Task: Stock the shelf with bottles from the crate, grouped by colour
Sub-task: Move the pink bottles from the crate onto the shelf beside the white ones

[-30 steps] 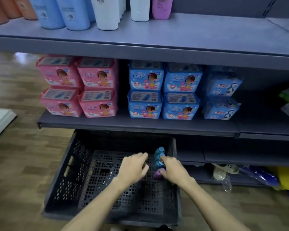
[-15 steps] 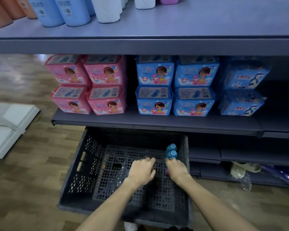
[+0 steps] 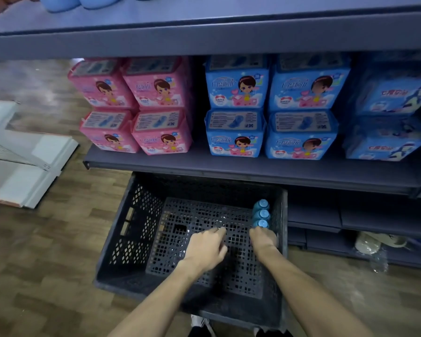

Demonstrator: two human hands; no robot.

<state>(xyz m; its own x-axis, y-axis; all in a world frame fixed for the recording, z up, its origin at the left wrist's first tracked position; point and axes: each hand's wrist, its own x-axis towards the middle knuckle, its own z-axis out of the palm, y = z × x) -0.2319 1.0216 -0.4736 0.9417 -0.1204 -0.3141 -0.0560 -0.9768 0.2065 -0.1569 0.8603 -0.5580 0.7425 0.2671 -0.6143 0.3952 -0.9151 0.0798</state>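
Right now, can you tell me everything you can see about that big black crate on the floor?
The crate is dark, nearly black, and looks like plastic, with lattice walls and a grid floor full of holes. It sits flat on the wooden floor, its far end tucked under the shelf. It is open on top and mostly bare inside. Three blue bottle caps line its right wall. Both hands reach in: the left hand over the grid, the right hand by the bottles.

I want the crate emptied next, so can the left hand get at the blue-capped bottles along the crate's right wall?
Probably yes: the left hand hovers open inside the crate, nothing between it and the blue-capped bottles.
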